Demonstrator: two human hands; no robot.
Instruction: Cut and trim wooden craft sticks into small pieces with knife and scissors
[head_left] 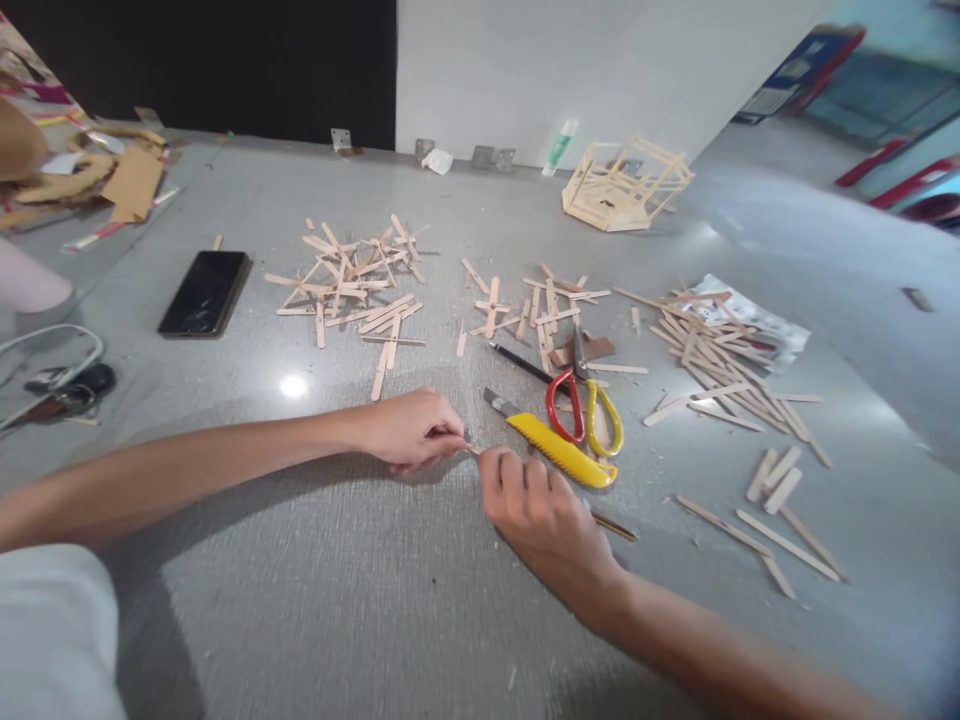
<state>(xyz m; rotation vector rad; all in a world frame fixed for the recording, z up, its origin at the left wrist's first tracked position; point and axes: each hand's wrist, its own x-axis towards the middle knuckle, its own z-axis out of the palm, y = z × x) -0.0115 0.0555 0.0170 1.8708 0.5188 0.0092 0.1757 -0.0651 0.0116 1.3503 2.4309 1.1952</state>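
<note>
A short bit of wooden craft stick (472, 449) shows between my two hands, low over the grey table. My left hand (416, 430) pinches one end of it with thumb and fingertips. Curled into a fist, my right hand (536, 515) grips the other end; most of the stick is hidden by fingers. Beyond my right hand lie a yellow box cutter (566, 452) with its blade out and scissors (583, 400) with one red and one yellow handle. A thin pencil-like rod (615, 526) sticks out from behind my right hand.
Loose craft sticks lie in piles at the left (352, 275), middle (551, 305) and right (720, 360). A black pen (521, 362) lies near the scissors. Farther back are a stick-built frame (626, 190) and a glue tube (559, 148). A phone (205, 294) and cable (82, 340) are left.
</note>
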